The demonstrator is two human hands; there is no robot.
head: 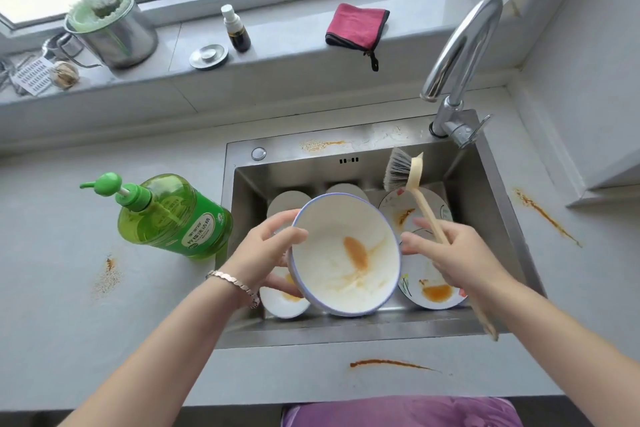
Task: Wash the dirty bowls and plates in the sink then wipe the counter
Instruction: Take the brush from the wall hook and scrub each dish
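Seeming rigid, breakable and greasy-slick, the bowl (346, 253) is sensibly pinched at its rim by the left grip (266, 253) above the sink (346, 146), the brush (408, 173) being clasped in the right grip (460, 253) beside it.

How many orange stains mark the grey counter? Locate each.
3: one stain left of the sink, one before it, one right of it. Others may be hidden.

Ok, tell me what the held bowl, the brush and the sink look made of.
Bowl: probably glazed ceramic, possibly melamine; smooth glossy white, thin blue rim. Brush: matte beige handle, wood or plastic, hard to tell; stiff grey bristles look synthetic. Sink: brushed stainless steel; dull grey sheen with soft reflections.
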